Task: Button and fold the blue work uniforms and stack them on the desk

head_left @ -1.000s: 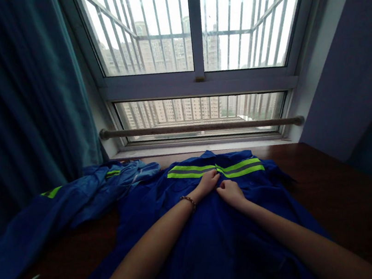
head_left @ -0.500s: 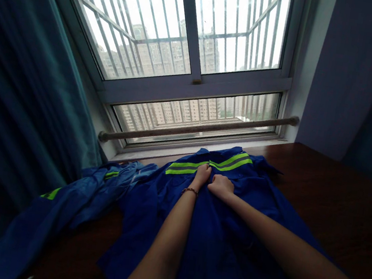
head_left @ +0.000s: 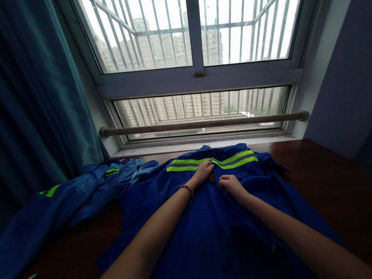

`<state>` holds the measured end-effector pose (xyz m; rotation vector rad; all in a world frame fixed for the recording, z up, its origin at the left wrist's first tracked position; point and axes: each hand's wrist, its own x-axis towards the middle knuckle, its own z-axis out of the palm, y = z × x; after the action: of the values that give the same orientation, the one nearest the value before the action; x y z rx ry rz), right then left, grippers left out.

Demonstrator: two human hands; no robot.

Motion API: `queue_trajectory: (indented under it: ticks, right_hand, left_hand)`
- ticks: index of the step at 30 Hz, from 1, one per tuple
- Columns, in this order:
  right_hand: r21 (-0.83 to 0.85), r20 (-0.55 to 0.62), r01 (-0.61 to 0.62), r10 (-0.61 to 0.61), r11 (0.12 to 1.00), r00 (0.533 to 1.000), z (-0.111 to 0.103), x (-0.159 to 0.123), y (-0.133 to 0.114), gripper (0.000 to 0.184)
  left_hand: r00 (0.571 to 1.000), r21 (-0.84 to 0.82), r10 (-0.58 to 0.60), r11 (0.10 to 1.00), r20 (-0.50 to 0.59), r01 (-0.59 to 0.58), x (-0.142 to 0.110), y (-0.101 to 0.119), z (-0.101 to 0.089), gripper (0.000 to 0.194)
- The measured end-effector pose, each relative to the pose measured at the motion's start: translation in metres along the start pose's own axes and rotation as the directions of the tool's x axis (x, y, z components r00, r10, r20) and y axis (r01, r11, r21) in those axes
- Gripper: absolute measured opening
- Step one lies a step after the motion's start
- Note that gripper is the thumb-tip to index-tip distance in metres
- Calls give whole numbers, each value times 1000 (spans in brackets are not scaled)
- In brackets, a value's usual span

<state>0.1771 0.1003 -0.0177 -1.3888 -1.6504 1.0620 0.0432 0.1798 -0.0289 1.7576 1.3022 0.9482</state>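
A blue work jacket (head_left: 193, 234) with a yellow-green and grey reflective band across its chest lies spread over the dark wooden surface. My left hand (head_left: 204, 170), with a beaded bracelet at the wrist, is closed on the jacket's front edge just under the band. To its right, my right hand (head_left: 231, 183) is closed on the other front edge. A narrow gap shows between the two edges there. The fingertips of both hands are partly hidden.
Another blue garment (head_left: 94, 191) with yellow-green patches lies at the left, beside a teal curtain (head_left: 43, 67). Behind the jacket are a barred window (head_left: 196, 73) and a horizontal rail (head_left: 205, 124). The brown wooden surface (head_left: 322, 188) extends to the right.
My right hand has moved to the right, away from my left hand, drawing jacket cloth with it. The gap between the hands has widened. The view has shifted slightly.
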Motion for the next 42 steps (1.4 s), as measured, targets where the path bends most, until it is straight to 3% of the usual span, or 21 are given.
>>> queue_trajectory:
  ticks: [4,8,12,14,17,19,22,26,29,33,36,42]
  right_hand:
    - [62,55,-25,21,998,998,0,-4,-7,10]
    - [-34,181,-38,43,999,982,-4,-10,-17,14]
    - [-76,199,-57,71,995,977,-5,-17,-23,21]
    - [-6,180,-102,101,995,979,-4,-17,-21,21]
    - [239,78,-145,130,960,988,-5,-14,-12,24]
    - [346,11,-113,116,932,993,-9,-10,-5,26]
    - [358,-54,-35,58,933,997,-21,-1,5,26]
    - [346,-67,4,21,938,998,-34,18,15,28]
    - [350,-34,-7,20,937,999,-37,29,17,25]
    - [362,21,-39,34,932,999,-37,25,14,16]
    - [349,98,-81,49,934,994,-34,12,12,17]
    - [409,186,-40,-40,912,982,-28,-11,10,19]
  left_hand:
    - [1000,-38,-7,999,-30,5,0,-2,-3,21]
    - [999,-78,-8,997,-48,4,-4,-2,-5,22]
    - [1000,-121,-8,993,-27,4,-8,-1,-6,22]
    - [1000,-144,-6,989,-16,4,-8,0,-6,23]
    - [1000,-187,-2,982,-3,1,-9,1,-7,24]
    - [1000,-211,7,977,18,-3,-11,2,-6,25]
    - [997,-228,39,973,62,-24,-22,5,-3,19]
    - [970,6,218,976,109,-220,-50,14,-1,14]
    - [904,218,387,880,183,-421,-72,23,-3,19]
    - [829,268,471,792,302,-548,-86,32,-9,21]
    - [814,271,457,783,359,-560,-83,37,-13,19]
    - [893,295,221,889,393,-350,-78,39,-19,21]
